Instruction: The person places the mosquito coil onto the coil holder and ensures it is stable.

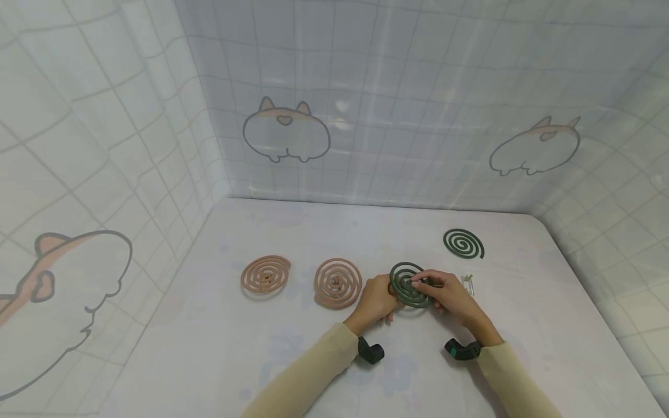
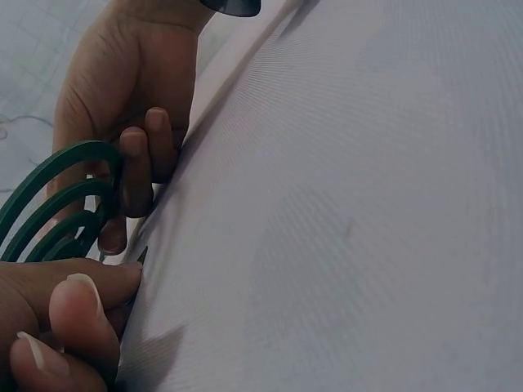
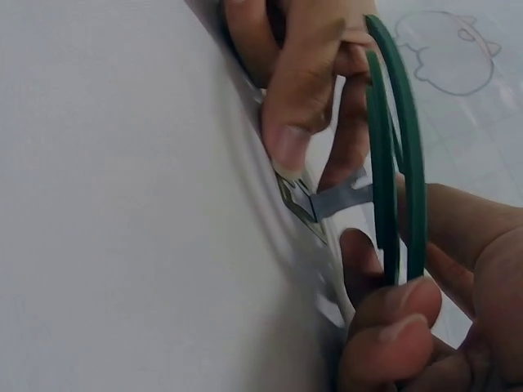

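My right hand [image 1: 456, 297] holds a green mosquito coil [image 1: 401, 284] by its edge, fingers reaching to its middle. The coil is tilted just above the table. On its left, my left hand [image 1: 372, 303] reaches partly behind the coil. In the right wrist view my left thumb and fingers pinch a small metal coil stand [image 3: 343, 198]. Its upright tongue meets the coil's inner side; whether it passes through the centre cannot be seen. The left wrist view shows the green coil [image 2: 69, 155] between both hands.
Two brown mosquito coils [image 1: 337, 283] lie left of my hands, each with a small piece at its centre. Another green coil [image 1: 463, 244] lies at the back right. Small metal pieces [image 1: 467, 283] lie beside my right hand. Tiled-pattern walls enclose the white table [image 1: 209, 348].
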A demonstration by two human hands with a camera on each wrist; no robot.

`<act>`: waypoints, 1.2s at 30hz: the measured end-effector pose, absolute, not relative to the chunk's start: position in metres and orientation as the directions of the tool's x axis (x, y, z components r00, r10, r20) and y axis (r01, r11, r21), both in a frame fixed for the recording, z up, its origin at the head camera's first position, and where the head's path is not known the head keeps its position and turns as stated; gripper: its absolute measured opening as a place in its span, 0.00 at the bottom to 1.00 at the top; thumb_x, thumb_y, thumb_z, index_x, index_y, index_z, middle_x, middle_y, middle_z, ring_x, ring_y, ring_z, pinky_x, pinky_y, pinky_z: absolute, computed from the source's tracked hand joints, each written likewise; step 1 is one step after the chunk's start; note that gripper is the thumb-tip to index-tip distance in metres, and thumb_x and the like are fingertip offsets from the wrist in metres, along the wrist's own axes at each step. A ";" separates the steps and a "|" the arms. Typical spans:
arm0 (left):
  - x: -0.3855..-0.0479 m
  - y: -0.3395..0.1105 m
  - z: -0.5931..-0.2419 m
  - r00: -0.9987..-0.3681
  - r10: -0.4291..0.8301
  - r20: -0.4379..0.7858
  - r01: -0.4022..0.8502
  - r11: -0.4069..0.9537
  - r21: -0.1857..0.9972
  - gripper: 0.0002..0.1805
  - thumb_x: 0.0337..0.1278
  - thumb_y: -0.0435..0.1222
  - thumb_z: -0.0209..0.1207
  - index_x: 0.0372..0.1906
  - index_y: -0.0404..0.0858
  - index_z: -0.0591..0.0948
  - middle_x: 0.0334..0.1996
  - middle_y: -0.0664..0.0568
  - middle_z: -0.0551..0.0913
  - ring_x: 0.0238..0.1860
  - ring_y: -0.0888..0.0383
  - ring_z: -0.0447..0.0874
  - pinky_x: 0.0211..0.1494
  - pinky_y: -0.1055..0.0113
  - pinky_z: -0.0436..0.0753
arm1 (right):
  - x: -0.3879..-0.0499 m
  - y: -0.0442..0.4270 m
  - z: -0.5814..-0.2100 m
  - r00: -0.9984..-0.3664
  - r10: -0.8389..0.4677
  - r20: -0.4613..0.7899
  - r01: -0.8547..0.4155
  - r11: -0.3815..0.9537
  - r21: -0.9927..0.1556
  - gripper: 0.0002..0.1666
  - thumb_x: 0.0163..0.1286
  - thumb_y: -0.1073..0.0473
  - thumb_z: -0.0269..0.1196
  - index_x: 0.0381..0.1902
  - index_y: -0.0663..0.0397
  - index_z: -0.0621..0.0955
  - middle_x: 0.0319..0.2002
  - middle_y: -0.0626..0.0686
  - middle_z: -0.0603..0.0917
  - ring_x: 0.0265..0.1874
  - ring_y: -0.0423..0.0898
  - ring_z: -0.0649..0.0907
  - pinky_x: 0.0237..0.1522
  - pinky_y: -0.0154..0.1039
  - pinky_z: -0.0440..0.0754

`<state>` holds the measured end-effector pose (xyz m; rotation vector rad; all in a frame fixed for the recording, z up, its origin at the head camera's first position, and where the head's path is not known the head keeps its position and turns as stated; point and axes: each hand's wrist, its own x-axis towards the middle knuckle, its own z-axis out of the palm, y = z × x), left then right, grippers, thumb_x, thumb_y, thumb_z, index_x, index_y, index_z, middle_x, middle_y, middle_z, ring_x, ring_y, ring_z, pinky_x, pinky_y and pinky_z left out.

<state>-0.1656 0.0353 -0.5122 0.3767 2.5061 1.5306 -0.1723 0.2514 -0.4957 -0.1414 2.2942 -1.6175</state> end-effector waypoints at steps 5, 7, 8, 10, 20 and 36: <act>-0.166 0.034 -0.512 -0.948 0.316 -0.029 0.116 0.432 0.894 0.13 0.54 0.28 0.69 0.24 0.43 0.76 0.04 0.56 0.74 0.03 0.62 0.70 0.06 0.70 0.68 | -0.173 0.249 -0.498 -0.948 -0.242 -0.209 0.112 0.360 -0.926 0.20 0.70 0.48 0.71 0.53 0.53 0.85 0.30 0.57 0.76 0.14 0.43 0.68 0.14 0.36 0.70; -0.166 0.034 -0.512 -0.948 0.316 -0.032 0.112 0.428 0.897 0.13 0.53 0.28 0.69 0.24 0.42 0.76 0.04 0.56 0.74 0.03 0.62 0.70 0.06 0.70 0.68 | -0.173 0.248 -0.499 -0.950 -0.233 -0.209 0.113 0.369 -0.922 0.20 0.69 0.48 0.71 0.53 0.52 0.85 0.32 0.57 0.77 0.14 0.42 0.68 0.13 0.36 0.70; -0.165 0.034 -0.511 -0.949 0.315 -0.032 0.110 0.425 0.898 0.13 0.53 0.28 0.69 0.24 0.42 0.76 0.04 0.56 0.74 0.03 0.62 0.70 0.06 0.70 0.68 | -0.173 0.248 -0.499 -0.950 -0.231 -0.209 0.112 0.373 -0.921 0.19 0.69 0.48 0.71 0.52 0.52 0.86 0.33 0.57 0.78 0.14 0.42 0.68 0.13 0.36 0.70; -0.165 0.034 -0.511 -0.949 0.312 -0.032 0.108 0.421 0.901 0.13 0.53 0.27 0.69 0.24 0.42 0.76 0.04 0.55 0.74 0.03 0.62 0.70 0.06 0.70 0.68 | -0.174 0.247 -0.498 -0.952 -0.227 -0.207 0.110 0.378 -0.919 0.19 0.69 0.48 0.71 0.52 0.52 0.86 0.35 0.58 0.80 0.14 0.42 0.68 0.14 0.36 0.70; -0.165 0.034 -0.511 -0.949 0.314 -0.035 0.107 0.424 0.899 0.14 0.53 0.27 0.68 0.22 0.42 0.76 0.03 0.55 0.74 0.02 0.62 0.70 0.05 0.70 0.68 | -0.175 0.247 -0.497 -0.954 -0.237 -0.184 0.085 0.373 -0.924 0.17 0.70 0.51 0.70 0.51 0.54 0.86 0.40 0.59 0.82 0.13 0.40 0.66 0.13 0.34 0.67; -0.166 0.036 -0.511 -0.951 0.306 -0.037 0.107 0.442 0.891 0.13 0.54 0.30 0.69 0.24 0.43 0.76 0.03 0.56 0.74 0.02 0.62 0.71 0.06 0.70 0.69 | -0.178 0.248 -0.499 -0.955 -0.222 -0.197 0.104 0.374 -0.922 0.18 0.69 0.48 0.71 0.49 0.53 0.86 0.36 0.56 0.82 0.11 0.39 0.64 0.12 0.34 0.66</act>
